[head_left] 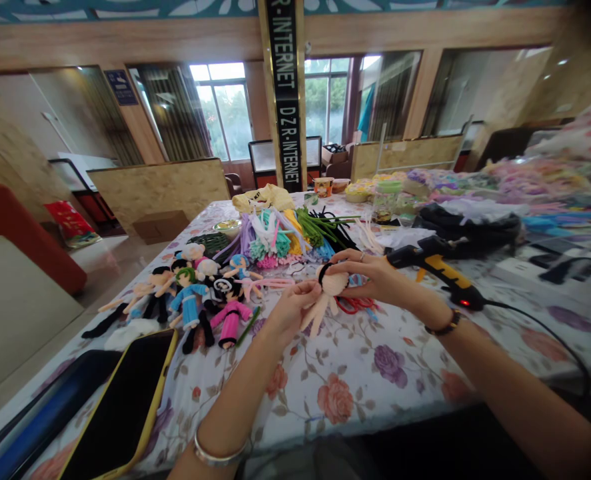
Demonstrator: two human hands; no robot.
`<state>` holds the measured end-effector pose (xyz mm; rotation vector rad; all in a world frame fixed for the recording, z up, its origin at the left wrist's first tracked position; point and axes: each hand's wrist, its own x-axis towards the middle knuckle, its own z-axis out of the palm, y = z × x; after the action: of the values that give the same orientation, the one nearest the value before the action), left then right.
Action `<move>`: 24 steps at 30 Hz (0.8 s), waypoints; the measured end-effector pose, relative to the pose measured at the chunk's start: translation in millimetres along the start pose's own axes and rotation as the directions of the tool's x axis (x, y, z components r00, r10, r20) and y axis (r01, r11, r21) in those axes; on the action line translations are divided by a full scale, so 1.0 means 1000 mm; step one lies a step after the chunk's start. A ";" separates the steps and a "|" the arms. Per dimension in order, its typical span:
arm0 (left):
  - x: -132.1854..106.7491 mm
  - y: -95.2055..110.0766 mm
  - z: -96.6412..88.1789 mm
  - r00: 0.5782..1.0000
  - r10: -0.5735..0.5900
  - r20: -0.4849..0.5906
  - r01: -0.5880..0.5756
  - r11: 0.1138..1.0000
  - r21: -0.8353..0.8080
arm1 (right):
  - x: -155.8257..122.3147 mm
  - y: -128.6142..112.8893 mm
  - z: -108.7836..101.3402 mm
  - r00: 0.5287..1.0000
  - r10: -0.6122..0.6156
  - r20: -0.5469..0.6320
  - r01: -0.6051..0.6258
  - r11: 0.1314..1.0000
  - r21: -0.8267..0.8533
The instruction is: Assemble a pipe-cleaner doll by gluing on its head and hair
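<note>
Between my two hands is a small cream-coloured doll [334,284] with a round head, a black strip around it and thin pale limbs hanging down. My left hand [295,308] pinches its left side near the limbs. From the right, my right hand [370,275] grips the head, fingers at its top and side. Red and blue fuzzy strips [358,305] lie on the table just behind the doll. A black and yellow glue gun [442,272] with a lit red light is right of my right hand. Several finished-looking dolls [190,297] lie to the left.
Bundles of coloured fuzzy stems [270,240] lie beyond my hands. A yellow-cased phone [125,407] rests at the front left on the floral tablecloth [335,397]. The glue gun's black cord [540,327] runs right, near a white power strip [535,270]. A black bag [468,230] sits behind.
</note>
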<state>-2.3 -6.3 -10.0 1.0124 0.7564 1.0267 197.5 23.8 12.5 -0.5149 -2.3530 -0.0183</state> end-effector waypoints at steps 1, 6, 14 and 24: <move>0.000 0.000 0.000 1.000 0.000 0.001 0.000 1.000 -0.006 | 0.000 0.000 0.000 1.000 0.003 0.000 -0.003 1.000 0.003; 0.002 -0.002 -0.001 1.000 -0.002 -0.008 0.001 1.000 -0.009 | 0.000 0.001 0.000 1.000 0.017 -0.011 -0.017 1.000 0.014; 0.001 0.000 -0.006 0.963 0.227 -0.141 -0.172 0.930 0.326 | -0.001 0.003 -0.002 0.999 0.037 -0.002 -0.037 0.999 0.009; 0.002 0.003 -0.007 0.953 0.291 -0.085 -0.222 0.862 0.455 | 0.001 -0.002 -0.006 0.997 0.024 0.072 -0.023 1.000 -0.018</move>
<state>-8.5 -2.2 -9.9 1.4708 1.0291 1.2009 200.0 21.2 17.4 -0.5607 -2.4184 -0.0093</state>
